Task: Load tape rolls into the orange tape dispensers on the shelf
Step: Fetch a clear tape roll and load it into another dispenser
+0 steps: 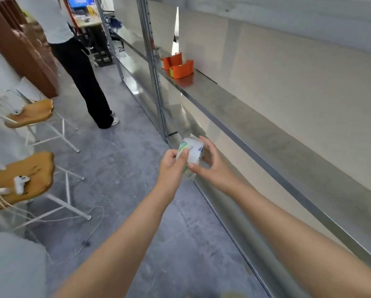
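Note:
I hold a clear tape roll (192,153) with a white, green and blue printed label in front of me, below the shelf's front edge. My left hand (172,166) grips its left side, thumb across the face. My right hand (210,163) pinches its right side with fingers and thumb. Two orange tape dispensers stand far ahead on the metal shelf (255,117): the near one (181,70) and the far one (171,60), side by side and touching. Both hands are well short of them.
A grey metal upright (155,67) rises just left of the dispensers. A person in black trousers (87,82) stands in the aisle ahead. Two wooden-seated stools (23,177) with white frames and a loose cable line the left side.

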